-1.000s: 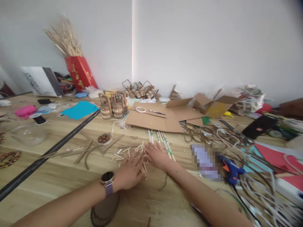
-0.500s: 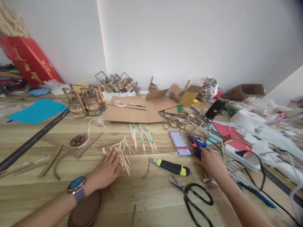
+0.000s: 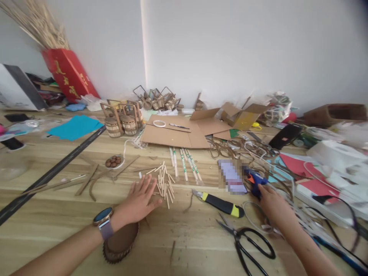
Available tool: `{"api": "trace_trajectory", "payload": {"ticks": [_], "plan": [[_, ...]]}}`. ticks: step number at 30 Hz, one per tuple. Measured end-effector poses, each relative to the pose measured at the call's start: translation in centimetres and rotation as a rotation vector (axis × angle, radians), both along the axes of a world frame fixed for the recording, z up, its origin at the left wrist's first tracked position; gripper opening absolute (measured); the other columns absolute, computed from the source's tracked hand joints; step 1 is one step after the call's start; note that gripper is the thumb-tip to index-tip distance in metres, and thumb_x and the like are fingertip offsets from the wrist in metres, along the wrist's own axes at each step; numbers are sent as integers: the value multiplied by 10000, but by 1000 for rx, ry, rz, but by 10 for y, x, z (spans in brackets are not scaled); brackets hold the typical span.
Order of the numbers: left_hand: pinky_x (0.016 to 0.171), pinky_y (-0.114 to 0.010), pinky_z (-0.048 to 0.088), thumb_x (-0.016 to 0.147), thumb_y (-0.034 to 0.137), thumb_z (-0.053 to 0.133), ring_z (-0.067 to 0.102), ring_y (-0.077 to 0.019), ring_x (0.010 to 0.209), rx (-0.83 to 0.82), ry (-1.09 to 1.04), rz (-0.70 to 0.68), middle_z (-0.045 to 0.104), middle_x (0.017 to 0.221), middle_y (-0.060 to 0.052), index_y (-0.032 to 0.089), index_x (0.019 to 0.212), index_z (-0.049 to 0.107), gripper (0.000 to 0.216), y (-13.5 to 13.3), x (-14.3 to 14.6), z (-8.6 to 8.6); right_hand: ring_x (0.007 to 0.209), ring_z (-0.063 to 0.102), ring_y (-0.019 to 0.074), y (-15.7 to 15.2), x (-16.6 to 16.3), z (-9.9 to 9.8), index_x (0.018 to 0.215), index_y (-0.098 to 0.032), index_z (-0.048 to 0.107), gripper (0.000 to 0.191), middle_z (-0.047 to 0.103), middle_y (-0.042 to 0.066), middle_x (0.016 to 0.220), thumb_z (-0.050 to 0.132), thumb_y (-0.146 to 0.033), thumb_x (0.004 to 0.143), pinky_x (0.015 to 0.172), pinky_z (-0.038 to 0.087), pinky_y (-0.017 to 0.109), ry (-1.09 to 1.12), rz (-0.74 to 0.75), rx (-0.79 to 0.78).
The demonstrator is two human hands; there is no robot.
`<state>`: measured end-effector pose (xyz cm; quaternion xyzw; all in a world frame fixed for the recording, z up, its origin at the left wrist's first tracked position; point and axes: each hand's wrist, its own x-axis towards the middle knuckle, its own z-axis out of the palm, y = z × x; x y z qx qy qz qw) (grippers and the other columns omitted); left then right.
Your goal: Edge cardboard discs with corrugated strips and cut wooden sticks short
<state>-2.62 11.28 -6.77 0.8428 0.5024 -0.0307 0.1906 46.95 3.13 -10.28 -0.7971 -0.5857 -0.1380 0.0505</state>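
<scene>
My left hand (image 3: 140,201) lies flat on the wooden table with its fingers spread, beside a loose heap of short thin wooden sticks (image 3: 163,182). Below its wrist sits a round brown tray with a notched rim (image 3: 116,253), partly covered by my forearm. My right hand (image 3: 274,203) is closed around the handle of a blue glue gun (image 3: 257,183), which rests at table level pointing left. Between the hands are a black and yellow utility knife (image 3: 221,204), black-handled scissors (image 3: 240,235) and a phone (image 3: 232,177).
Behind lie a flattened cardboard sheet (image 3: 175,134), packaged sticks (image 3: 184,165) and small woven baskets (image 3: 113,126). A dish of brown balls (image 3: 114,161) stands left. Cables, a paper roll (image 3: 330,153) and red paper (image 3: 299,165) crowd the right.
The view has turned left, so everything sits further right. My left hand has drawn slightly leftward off the sticks, baring more of them. My right hand stays on the glue gun.
</scene>
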Motion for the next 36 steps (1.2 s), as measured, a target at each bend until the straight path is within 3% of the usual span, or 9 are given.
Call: {"api": "trace_trajectory", "payload": {"ticks": [7,11,16,23,27,30,33,36], "plan": [[1152,-652,128,949,683,296,32,-398,1507,100,4,-81,61,1627,-167,186,1574,141,814,6,-11,-14,1003,695,269,-22,-7,7,1292,-123,602,428,720,150,1157,352,-147,946,867,509,373,-55,-76,-65],[1159,-640,126,944,694,289,12,-399,1505,81,34,-80,38,1632,-146,199,1575,142,816,5,-6,-7,929,699,284,-25,-18,15,1263,-154,630,425,751,142,1030,400,-109,908,826,496,396,-111,-76,-96],[1174,-625,112,940,718,247,-11,-389,1505,48,96,-61,33,1629,-154,148,1574,137,859,-3,1,6,1032,632,321,-23,-28,31,1167,-170,681,365,731,148,1023,434,-108,905,949,398,471,-241,-8,-104],[1156,-660,139,947,701,278,2,-416,1498,34,99,-84,70,1622,-187,119,1569,178,857,-9,3,7,980,651,317,-21,-34,40,1066,-132,711,355,742,154,961,465,-25,833,981,370,494,-347,88,-130],[1154,-665,139,952,682,312,12,-411,1500,30,83,-97,69,1626,-187,154,1574,179,826,-11,5,10,928,677,322,-20,-37,45,995,-122,730,378,741,182,966,410,14,848,938,397,490,-369,111,-87],[1160,-657,132,957,670,332,15,-415,1498,28,102,-114,58,1631,-179,171,1574,186,807,-11,11,11,845,690,341,-17,-50,46,1052,-96,721,369,737,210,933,396,-27,892,844,440,484,-365,111,-24],[1147,-672,156,966,658,318,60,-435,1494,101,68,-173,97,1624,-208,152,1569,210,795,-4,24,8,863,690,319,-14,-82,41,1160,-119,685,333,739,181,980,444,-127,930,801,474,440,-338,214,-6],[1158,-658,153,984,635,280,83,-415,1501,153,38,-218,118,1628,-193,135,1564,226,768,12,43,0,950,679,274,-12,-127,31,1182,-169,676,315,728,136,1088,459,-220,960,803,506,383,-245,457,-29]]}}
